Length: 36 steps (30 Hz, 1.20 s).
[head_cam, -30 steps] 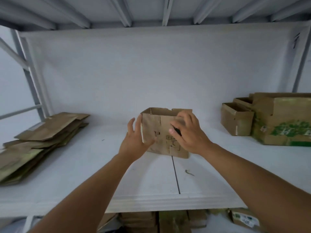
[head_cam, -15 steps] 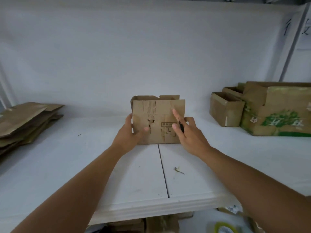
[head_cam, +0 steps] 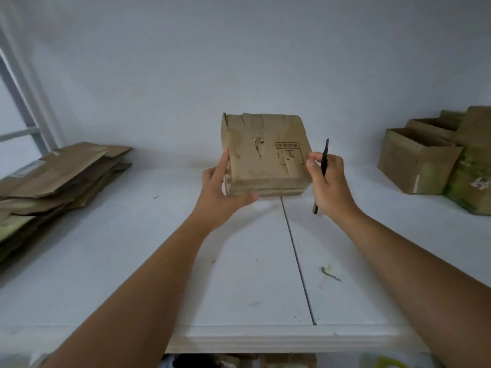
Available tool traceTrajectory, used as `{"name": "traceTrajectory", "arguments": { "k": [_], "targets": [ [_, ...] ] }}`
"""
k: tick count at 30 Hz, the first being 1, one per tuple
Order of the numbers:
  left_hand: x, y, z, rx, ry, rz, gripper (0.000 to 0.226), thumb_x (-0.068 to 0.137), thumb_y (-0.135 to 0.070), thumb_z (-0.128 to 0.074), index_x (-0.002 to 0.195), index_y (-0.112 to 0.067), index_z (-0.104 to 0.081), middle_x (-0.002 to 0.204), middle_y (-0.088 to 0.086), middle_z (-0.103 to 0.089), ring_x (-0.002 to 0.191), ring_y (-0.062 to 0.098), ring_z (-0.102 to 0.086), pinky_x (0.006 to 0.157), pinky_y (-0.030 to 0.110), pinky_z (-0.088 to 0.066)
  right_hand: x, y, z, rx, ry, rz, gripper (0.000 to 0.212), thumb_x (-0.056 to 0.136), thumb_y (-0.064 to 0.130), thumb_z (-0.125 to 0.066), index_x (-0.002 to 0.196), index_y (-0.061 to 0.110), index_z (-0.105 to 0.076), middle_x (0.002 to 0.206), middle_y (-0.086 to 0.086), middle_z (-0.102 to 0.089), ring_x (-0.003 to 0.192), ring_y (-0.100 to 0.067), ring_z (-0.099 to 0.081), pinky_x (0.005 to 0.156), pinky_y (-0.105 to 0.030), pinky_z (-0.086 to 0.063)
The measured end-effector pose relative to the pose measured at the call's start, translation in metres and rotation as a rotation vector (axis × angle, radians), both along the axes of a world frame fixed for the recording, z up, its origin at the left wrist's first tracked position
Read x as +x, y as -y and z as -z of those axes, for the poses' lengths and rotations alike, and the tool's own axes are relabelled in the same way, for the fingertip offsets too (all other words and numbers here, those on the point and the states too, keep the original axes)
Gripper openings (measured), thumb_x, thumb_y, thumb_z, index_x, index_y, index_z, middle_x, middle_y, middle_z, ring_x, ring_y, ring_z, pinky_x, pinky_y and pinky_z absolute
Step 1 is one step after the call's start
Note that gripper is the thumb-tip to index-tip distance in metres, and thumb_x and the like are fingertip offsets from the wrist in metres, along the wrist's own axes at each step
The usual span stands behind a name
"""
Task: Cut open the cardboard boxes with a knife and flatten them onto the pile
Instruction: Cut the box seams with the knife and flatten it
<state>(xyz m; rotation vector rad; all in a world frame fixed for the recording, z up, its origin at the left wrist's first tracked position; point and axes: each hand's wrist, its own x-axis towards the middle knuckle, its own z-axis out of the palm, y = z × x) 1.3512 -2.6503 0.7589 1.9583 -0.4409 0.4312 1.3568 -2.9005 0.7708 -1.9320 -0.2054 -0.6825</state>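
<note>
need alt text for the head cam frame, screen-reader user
A person's left hand holds a small worn cardboard box above a white shelf, while the right hand grips a knife beside it. Flattened cardboard lies left; open boxes stand right.

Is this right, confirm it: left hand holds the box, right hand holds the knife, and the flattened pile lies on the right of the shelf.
Wrong on one count. The head view shows the flattened pile on the left of the shelf. The rest stands: the left hand holds the box, the right hand holds the knife.
</note>
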Motion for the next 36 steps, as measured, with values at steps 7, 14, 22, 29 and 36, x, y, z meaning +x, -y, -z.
{"name": "traceTrajectory", "arguments": {
  "k": [7,14,22,29,36],
  "targets": [
    [0.010,0.003,0.002,0.091,-0.013,-0.024,0.117,0.079,-0.031,-0.083,0.157,-0.040,0.004,0.135,0.000,-0.033,0.106,-0.028,-0.036,0.087,0.002,-0.041,-0.011,0.005,0.000,0.005,-0.013,-0.102,0.043,0.105,0.036,-0.038,0.147,0.027,-0.037,0.132,0.029,-0.044,0.116,0.019,-0.040,0.088,0.006,-0.025],
    [0.002,-0.001,0.004,0.272,0.025,-0.037,0.138,0.071,-0.024,-0.089,0.151,-0.042,0.022,0.139,-0.004,-0.021,0.117,0.018,-0.049,0.105,0.036,-0.046,-0.013,0.004,0.005,-0.031,-0.068,-0.159,0.056,0.105,0.039,-0.037,0.155,0.033,-0.015,0.129,0.048,-0.022,0.109,0.038,-0.024,0.084,0.012,-0.019],
    [-0.006,0.004,0.000,0.434,0.245,-0.137,0.127,0.074,-0.032,-0.086,0.148,-0.051,0.015,0.123,0.001,-0.034,0.087,0.010,-0.054,0.078,0.035,-0.054,-0.010,0.008,0.008,-0.102,-0.079,-0.068,0.058,0.104,0.041,-0.038,0.156,0.029,-0.014,0.156,0.009,-0.031,0.140,-0.007,-0.032,0.108,-0.020,-0.026],
    [-0.014,0.016,-0.007,0.445,0.423,-0.219,0.116,0.062,-0.036,-0.089,0.153,-0.008,-0.024,0.158,0.011,-0.028,0.147,0.030,-0.022,0.119,0.046,-0.022,-0.008,0.007,0.008,-0.239,-0.016,0.058,0.058,0.104,0.039,-0.035,0.156,0.028,-0.012,0.161,0.002,-0.019,0.143,-0.015,-0.027,0.111,-0.030,-0.029],
    [-0.014,0.022,-0.010,0.357,0.434,-0.297,0.114,0.065,-0.037,-0.087,0.153,-0.003,-0.023,0.154,0.011,-0.032,0.144,0.027,-0.026,0.119,0.046,-0.027,-0.019,0.002,-0.001,-0.668,0.210,0.318,0.031,0.098,0.029,-0.054,0.127,0.017,-0.053,0.109,-0.008,-0.046,0.077,-0.031,-0.056,0.058,-0.044,-0.054]
  ]
}}
